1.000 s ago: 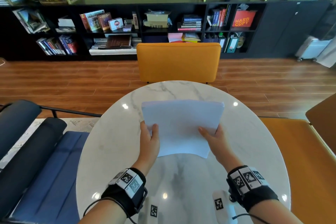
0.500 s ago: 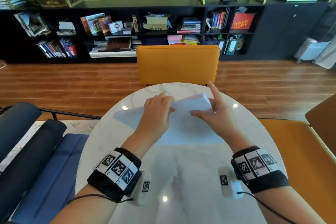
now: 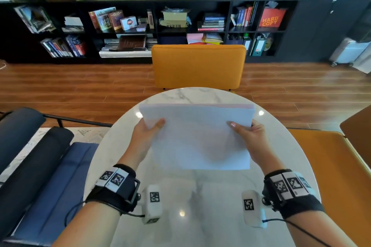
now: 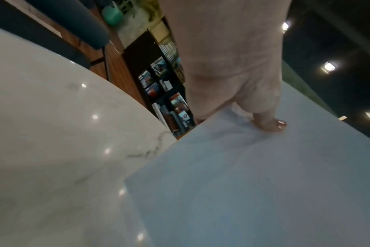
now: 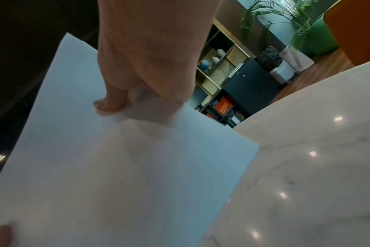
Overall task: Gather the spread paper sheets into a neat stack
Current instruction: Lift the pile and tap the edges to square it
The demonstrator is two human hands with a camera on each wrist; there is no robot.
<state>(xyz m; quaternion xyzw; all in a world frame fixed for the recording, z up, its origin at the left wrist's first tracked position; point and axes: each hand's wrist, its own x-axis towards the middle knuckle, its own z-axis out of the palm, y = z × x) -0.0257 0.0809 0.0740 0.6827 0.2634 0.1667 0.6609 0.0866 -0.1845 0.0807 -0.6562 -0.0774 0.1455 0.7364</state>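
A: Round white marble table (image 3: 200, 216), orange chair (image 3: 198, 66) across it, dark bookshelf (image 3: 140, 26) along the back wall. Where's the paper?

B: Paper stack (image 3: 197, 138) is up off the table, held between both hands in front of the person. No loose sheets visible on the marble.

A: Hands?

B: Left hand (image 3: 145, 134) pinches the left edge, thumb on top, fingers underneath. Right hand (image 3: 249, 133) does the same on the right edge. Wrist views confirm it: left thumb (image 4: 264, 117) pressed flat on the top sheet, right thumb (image 5: 112, 102) likewise. Both closed on the stack, neither free.

A: Orientation?

B: Long axis runs left to right, so each hand has a short side. Far edge is tilted up, near edge hangs lower toward the person and closer to the table. Thin pink line shows along the far top edge, maybe a coloured sheet in there, can't tell for sure.

A: Which hand is nearer?

B: Even, the grip is symmetric, stack centred between them. The near long edge is what counts: it sits just above the tabletop, parallel to the person.

A: Judgement on the step?

B: Gathering looks done, squaring is left. I'd guess tapping that lower long edge on the marble or laying the stack flat. Grip is only at the upper corners, so the middle sags slightly and sheets could slip if the pinch loosens
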